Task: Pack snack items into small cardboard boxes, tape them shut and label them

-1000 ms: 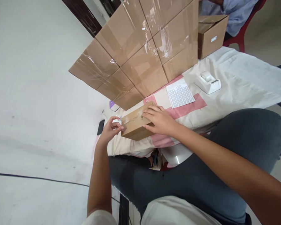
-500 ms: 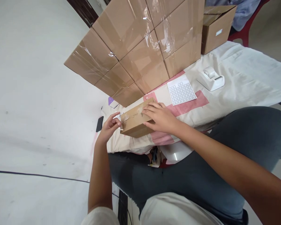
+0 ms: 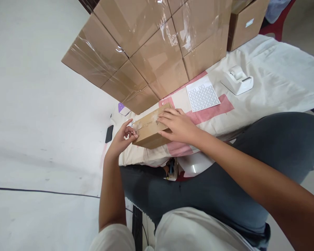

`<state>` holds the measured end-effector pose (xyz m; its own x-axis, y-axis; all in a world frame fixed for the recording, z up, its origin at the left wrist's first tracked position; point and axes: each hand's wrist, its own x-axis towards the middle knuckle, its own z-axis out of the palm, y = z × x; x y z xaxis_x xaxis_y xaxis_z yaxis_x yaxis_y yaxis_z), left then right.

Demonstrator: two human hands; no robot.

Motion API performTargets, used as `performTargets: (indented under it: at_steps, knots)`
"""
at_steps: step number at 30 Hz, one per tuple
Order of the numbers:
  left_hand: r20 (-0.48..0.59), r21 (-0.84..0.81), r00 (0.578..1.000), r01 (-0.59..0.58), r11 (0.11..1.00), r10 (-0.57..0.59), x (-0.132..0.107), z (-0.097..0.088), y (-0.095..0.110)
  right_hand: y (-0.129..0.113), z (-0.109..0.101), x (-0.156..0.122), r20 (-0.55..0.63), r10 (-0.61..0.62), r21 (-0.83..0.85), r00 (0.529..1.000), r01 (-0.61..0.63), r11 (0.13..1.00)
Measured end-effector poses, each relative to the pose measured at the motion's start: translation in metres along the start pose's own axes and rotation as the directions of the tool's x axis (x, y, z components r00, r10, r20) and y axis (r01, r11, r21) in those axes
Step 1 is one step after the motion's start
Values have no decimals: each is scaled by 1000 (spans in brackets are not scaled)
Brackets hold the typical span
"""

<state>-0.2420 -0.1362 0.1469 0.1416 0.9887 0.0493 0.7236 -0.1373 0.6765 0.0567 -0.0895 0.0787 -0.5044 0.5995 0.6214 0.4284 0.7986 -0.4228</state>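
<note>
A small brown cardboard box [image 3: 151, 131] lies on the cloth-covered surface with clear tape [image 3: 140, 126] along its top seam and at its left end. My left hand [image 3: 122, 136] is at that end, its fingers curled and its thumb near the box's corner, on the end of the tape. Part of what those fingers touch is hidden. Across the right part of the box lies my right hand [image 3: 179, 126], fingers on the top and thumb against the near side, gripping it.
Behind the box rises a stack of taped cartons [image 3: 154, 48]. To the right lie a sheet of printed labels [image 3: 202, 94] and a white tape dispenser [image 3: 237, 81]. Another carton [image 3: 247, 26] stands at the back right. A black phone-like object [image 3: 109, 134] is by the wall.
My left hand has closed in on the box's left end, its thumb now at the corner. My right hand stays on the box. The whole view has shifted slightly.
</note>
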Motion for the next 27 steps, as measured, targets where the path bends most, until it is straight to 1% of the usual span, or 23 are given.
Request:
performTargets:
  at_steps: [3, 5, 7, 11, 16, 22, 27]
  knots:
    - [-28, 161, 999, 40, 986, -36, -2, -3, 5, 0, 0, 0, -5, -8, -13, 1000, 8, 1000]
    - [-38, 201, 998, 62, 978, -55, -2, -5, 4, 0, 0, 0, -7, -7, -19, 1000, 7, 1000]
    - [-47, 199, 997, 63, 978, -54, 0, -5, 0, 0, -1, 0, -6, -4, -18, 1000, 3, 1000]
    - [-85, 87, 993, 84, 993, -76, 4, -1, -15, 0, -1, 1, -3, -3, -11, 1000, 3, 1000]
    - [-117, -40, 984, 130, 991, -134, 12, 10, -30, 0, -1, 0, -7, -6, -10, 1000, 6, 1000]
    - [-146, -155, 970, 173, 973, -196, 25, 26, -29, 0, -1, 0, -12, -3, -10, 1000, 3, 1000]
    - [-191, -237, 954, 184, 954, -231, 34, 32, -28, 0, 0, 0, 1, 8, 10, 1000, -8, 1000]
